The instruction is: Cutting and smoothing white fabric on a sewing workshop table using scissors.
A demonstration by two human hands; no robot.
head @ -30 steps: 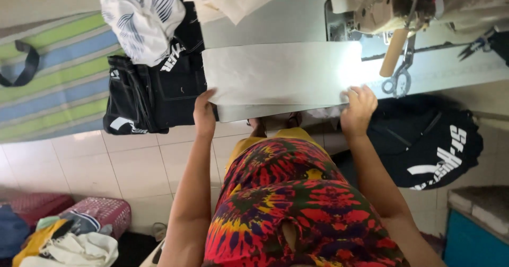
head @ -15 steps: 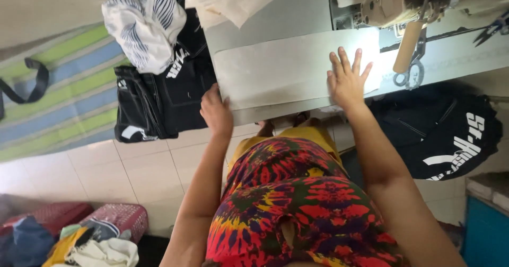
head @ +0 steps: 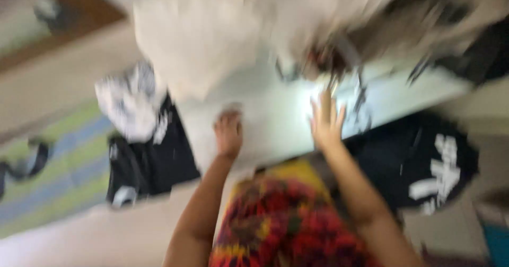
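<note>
1. A person's two bare hands rest on a pale tabletop (head: 275,124), seen from a head camera through heavy motion blur.
2. The left hand (head: 229,134) lies near the tabletop's front edge with its fingers curled loosely together; it holds nothing.
3. The right hand (head: 326,123) lies flat on the tabletop with fingers spread apart, its grip closed on nothing.
4. Just beyond the right hand, further back on the tabletop, stands what appears to be a sewing machine (head: 339,60), too blurred to make out in detail.
5. White cloth (head: 196,39) hangs over the tabletop's rear left part.
6. A black garment with white markings (head: 151,166) lies on the floor left of the tabletop, with a crumpled white-and-dark cloth (head: 130,100) touching its upper end.
7. Another black garment with white print (head: 424,161) lies right of the tabletop's front edge.
8. A striped green-and-blue mat (head: 58,177) lies on the floor further left of the tabletop.
9. The person's red patterned clothing (head: 286,224) fills the space below the tabletop's front edge.
</note>
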